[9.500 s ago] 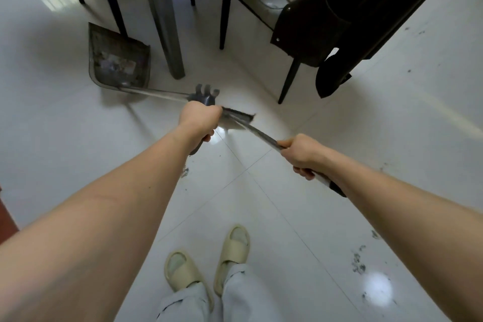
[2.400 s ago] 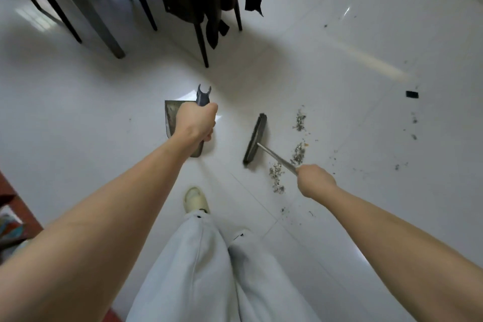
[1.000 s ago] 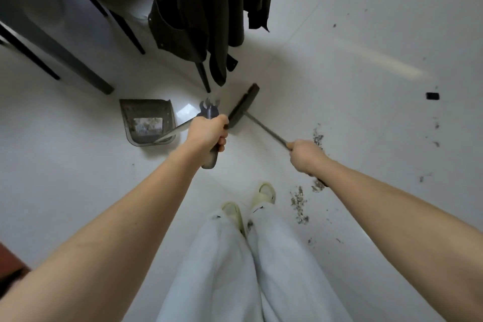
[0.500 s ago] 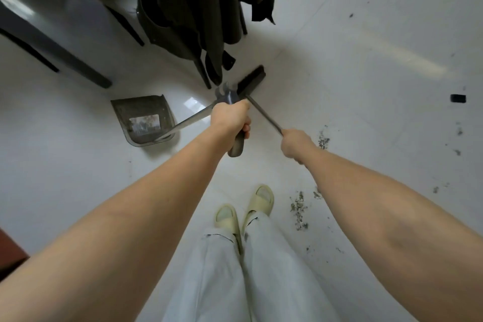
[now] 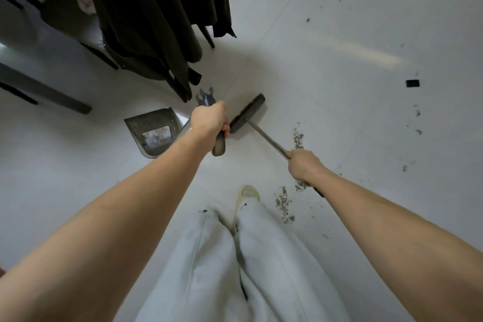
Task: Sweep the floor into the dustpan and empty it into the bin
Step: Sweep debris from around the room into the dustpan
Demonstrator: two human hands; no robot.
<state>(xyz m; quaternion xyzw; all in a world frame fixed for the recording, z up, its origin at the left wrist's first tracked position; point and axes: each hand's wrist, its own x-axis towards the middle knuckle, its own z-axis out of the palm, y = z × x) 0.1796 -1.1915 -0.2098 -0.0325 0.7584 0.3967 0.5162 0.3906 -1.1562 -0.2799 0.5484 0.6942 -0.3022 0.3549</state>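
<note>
On the white floor (image 5: pixel 339 91), both hands are busy. The left hand (image 5: pixel 209 123) wraps its fingers (image 5: pixel 226 130) tight round the dustpan (image 5: pixel 153 133) handle. The right hand (image 5: pixel 303 165) grips the broom (image 5: pixel 248 112) stick. The broom head sits just beside the pan. Grey dust (image 5: pixel 283 204) lies near the foot. I think it is best to reach behind the dust, then pull it slowly toward the pan's open edge, pan flat.

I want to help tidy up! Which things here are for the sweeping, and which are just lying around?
For the sweeping:
- broom, held by the right hand
- dustpan, its handle held by the left hand
- dirt piles on the floor

Just lying around:
- dark coat hanging on a chair
- small black piece
</note>
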